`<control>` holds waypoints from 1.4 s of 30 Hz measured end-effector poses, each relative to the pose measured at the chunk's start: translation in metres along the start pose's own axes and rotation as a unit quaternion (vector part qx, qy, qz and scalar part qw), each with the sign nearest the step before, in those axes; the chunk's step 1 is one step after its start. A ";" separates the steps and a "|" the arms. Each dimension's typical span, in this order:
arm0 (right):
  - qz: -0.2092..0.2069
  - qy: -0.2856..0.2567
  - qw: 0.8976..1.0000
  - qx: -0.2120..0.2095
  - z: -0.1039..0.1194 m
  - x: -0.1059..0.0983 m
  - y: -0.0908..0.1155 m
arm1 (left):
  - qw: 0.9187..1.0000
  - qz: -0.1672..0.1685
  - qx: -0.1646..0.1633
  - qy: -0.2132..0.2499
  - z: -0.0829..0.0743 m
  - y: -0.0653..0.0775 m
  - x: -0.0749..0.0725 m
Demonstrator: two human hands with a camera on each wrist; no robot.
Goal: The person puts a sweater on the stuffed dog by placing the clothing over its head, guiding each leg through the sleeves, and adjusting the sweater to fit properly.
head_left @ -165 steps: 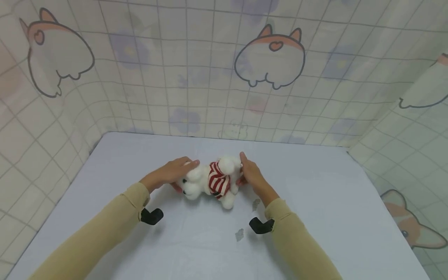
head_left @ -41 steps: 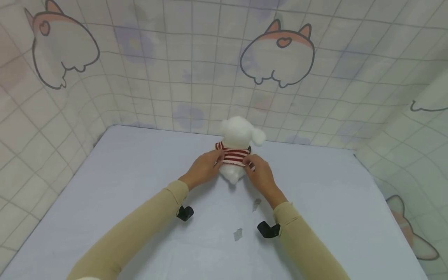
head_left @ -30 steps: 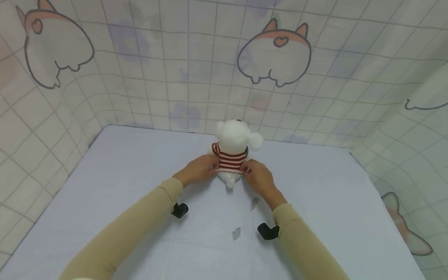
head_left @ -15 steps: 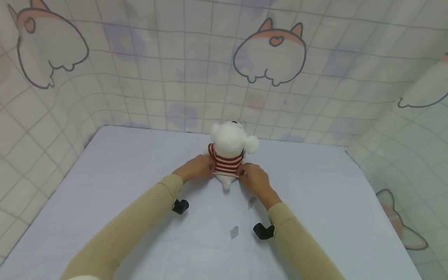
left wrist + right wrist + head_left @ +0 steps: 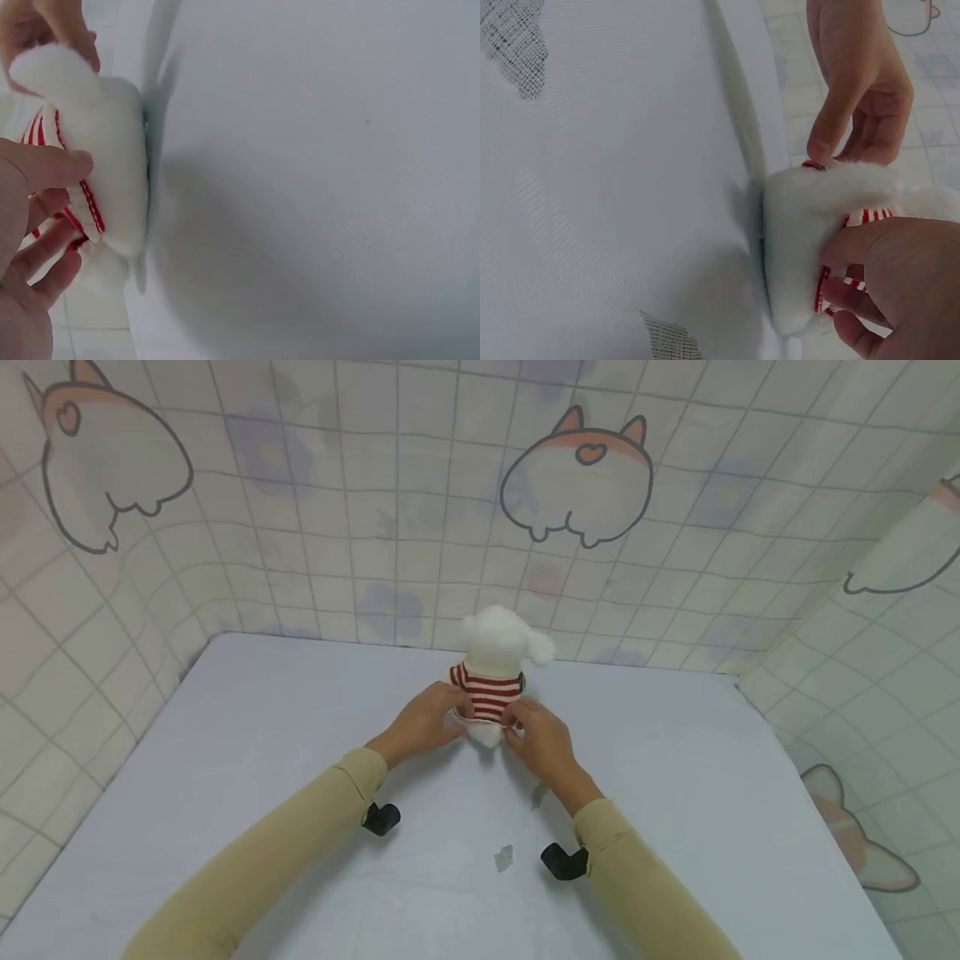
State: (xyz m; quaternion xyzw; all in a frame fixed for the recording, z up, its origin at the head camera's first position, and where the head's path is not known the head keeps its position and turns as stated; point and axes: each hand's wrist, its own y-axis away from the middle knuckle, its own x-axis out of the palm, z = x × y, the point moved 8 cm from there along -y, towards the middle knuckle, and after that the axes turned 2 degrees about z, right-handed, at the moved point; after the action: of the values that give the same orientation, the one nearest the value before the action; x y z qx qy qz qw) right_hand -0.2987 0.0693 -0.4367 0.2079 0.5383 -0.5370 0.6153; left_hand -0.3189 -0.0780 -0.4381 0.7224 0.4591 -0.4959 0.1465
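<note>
A white plush dog in a red-and-white striped sweater sits upright near the table's far edge, its back towards me. My left hand pinches the left side of the sweater's hem. On the other side my right hand pinches the hem between thumb and fingers. White fur of the dog's lower back bulges out below the red-stitched hem in the left wrist view. From the right wrist, the striped cloth shows beside my fingers. The dog's face and front are hidden.
The table has a pale cloth, with grey worn patches in front of the toy. A grid-patterned curtain with cartoon corgis stands close behind the far edge and along both sides. Black wrist mounts hang below the sleeves.
The plush dog lay on its side between my hands; now it sits upright, facing away. Both hands have moved to its sweater hem. In the last half second its head has tipped forward.
</note>
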 end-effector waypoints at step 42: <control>-0.009 -0.171 0.966 0.196 -0.019 0.003 -0.020 | 0.977 -0.041 -0.160 0.137 0.027 0.010 0.000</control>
State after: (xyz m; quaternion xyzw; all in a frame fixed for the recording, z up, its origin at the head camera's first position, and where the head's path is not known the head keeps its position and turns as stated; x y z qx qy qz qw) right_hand -0.3248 0.0773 -0.4390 0.2243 0.3110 -0.6649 0.6410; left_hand -0.3264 -0.1017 -0.4532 0.7314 0.5772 -0.3181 0.1752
